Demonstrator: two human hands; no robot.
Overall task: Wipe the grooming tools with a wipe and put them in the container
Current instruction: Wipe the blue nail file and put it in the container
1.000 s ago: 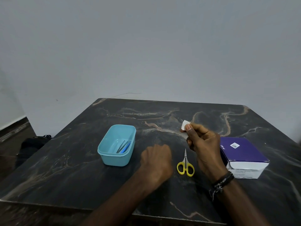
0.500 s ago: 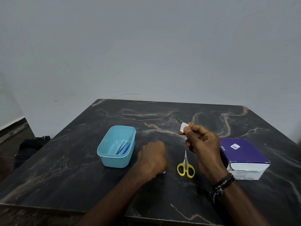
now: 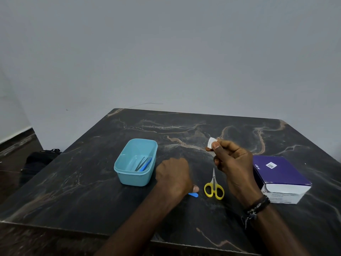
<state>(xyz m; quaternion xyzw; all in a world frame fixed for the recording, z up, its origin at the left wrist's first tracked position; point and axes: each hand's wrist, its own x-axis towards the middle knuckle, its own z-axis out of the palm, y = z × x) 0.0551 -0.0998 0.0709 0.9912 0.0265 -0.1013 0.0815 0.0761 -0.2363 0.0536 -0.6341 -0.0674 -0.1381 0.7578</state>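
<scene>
The right hand (image 3: 232,167) is hovering raised above the dark marbled table (image 3: 92,196), pinching a small folded white wipe (image 3: 211,142) between thumb and forefinger, with the remaining fingers curling loosely below. The left hand (image 3: 173,175) is resting knuckles-up on the table between the container and the scissors, its fingers curling down over a blue-handled tool (image 3: 193,194); only the rounded blue end is showing, sticking out beside the thumb toward the right, and I cannot tell how firmly the fingers are closing on it or which way the rest of it is running. The yellow-handled scissors (image 3: 214,187) are lying flat just to the right of that hand, blades together, their long axis running away from the person with the tip pointing toward the far edge and the loops nearest the viewer. The light-blue container (image 3: 127,176) is sitting to the left, holding a pair of metal tweezers (image 3: 141,163) and another blue tool (image 3: 146,164), both lying diagonally toward its right wall. A purple-and-white box (image 3: 280,174) is sitting at the right, near the right wrist, which is wearing a dark beaded bracelet (image 3: 257,206).
</scene>
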